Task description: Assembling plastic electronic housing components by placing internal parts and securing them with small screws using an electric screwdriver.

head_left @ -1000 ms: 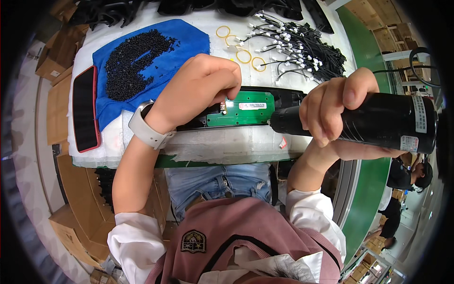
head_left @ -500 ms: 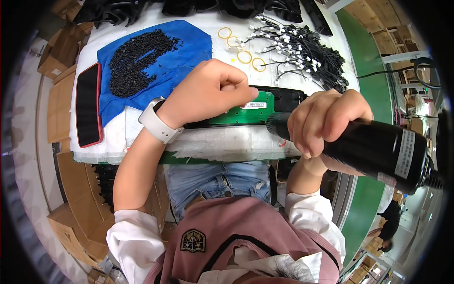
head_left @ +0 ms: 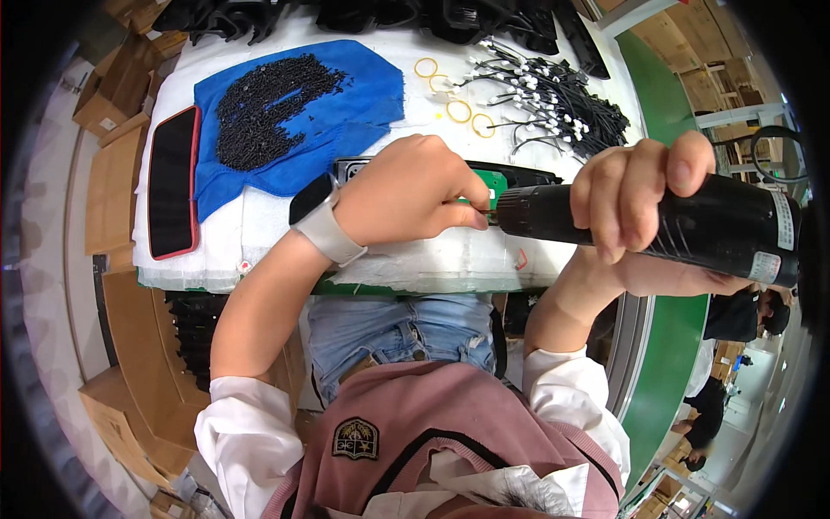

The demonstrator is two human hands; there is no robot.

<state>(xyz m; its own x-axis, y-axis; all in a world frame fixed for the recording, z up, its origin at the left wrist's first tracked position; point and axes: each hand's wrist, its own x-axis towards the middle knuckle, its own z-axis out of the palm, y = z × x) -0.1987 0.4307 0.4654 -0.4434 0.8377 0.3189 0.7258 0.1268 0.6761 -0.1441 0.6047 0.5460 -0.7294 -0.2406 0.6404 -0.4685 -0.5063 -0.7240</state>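
Mid-fastening, likely: left hand (head_left: 415, 190) pinching at green circuit board (head_left: 491, 183); right hand (head_left: 640, 195) gripping black electric screwdriver (head_left: 692, 227), tip at board. Screw pile (head_left: 268, 104) plentiful.

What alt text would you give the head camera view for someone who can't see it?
A person's right hand grips a black electric screwdriver, its tip at a green circuit board that the left hand steadies on a white padded bench. Behind lie black screws on a blue cloth.

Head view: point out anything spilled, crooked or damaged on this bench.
Nothing looks damaged. The small black screws lie in a loose heap on the blue cloth, and the yellow rubber bands are scattered beside the tangled black cables. That looks like working stock, not a spill.
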